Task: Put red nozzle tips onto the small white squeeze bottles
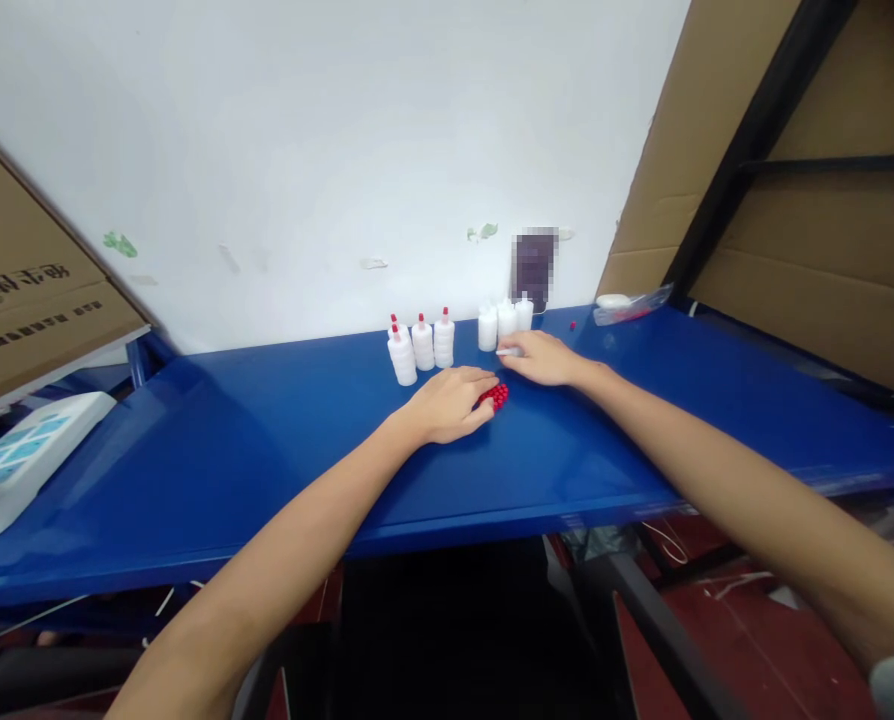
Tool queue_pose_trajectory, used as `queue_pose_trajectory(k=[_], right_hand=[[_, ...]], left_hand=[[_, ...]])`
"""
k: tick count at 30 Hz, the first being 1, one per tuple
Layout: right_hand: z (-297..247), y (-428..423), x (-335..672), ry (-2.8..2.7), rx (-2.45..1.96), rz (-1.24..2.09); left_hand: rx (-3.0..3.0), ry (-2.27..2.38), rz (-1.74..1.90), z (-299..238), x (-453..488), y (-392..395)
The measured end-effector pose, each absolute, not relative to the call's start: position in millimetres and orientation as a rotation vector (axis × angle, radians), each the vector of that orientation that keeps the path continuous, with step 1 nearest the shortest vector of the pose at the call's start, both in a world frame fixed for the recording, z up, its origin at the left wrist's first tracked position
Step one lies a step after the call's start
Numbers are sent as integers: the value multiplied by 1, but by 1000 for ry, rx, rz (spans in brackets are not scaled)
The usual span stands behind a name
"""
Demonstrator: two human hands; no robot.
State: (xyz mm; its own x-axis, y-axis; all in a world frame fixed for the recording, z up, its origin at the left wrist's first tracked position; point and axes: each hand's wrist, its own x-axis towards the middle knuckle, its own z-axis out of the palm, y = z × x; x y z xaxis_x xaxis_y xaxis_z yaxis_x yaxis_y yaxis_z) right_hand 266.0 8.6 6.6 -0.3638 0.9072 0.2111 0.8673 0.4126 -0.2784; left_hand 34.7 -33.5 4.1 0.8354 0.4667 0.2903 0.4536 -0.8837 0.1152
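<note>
My left hand (458,405) lies over the blue table, thumb and fingers apart around a small pile of red caps (500,396). Part of that pile is hidden under the fingers. Just to the right, my right hand (541,358) is closed on a slim white nozzle-like piece (509,351), its tip pointing left; the fingers cover the rest. White squeeze bottles (487,328) without red caps stand right behind my right hand. Several white bottles (423,345) with red-capped tips stand upright behind my left hand.
A single red cap (573,325) and a clear plastic bag (633,305) lie at the back right of the blue table (267,450). A white device (38,455) with blue panels sits at the left. Cardboard (34,270) flanks the table, and a white wall (304,150) rises behind.
</note>
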Motion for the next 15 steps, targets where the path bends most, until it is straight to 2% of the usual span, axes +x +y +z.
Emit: queue_pose_trajectory(k=[15], right_hand=[[7,8,269,-2331,-1569,194]], left_hand=[[2875,822,417,4,20,-29]])
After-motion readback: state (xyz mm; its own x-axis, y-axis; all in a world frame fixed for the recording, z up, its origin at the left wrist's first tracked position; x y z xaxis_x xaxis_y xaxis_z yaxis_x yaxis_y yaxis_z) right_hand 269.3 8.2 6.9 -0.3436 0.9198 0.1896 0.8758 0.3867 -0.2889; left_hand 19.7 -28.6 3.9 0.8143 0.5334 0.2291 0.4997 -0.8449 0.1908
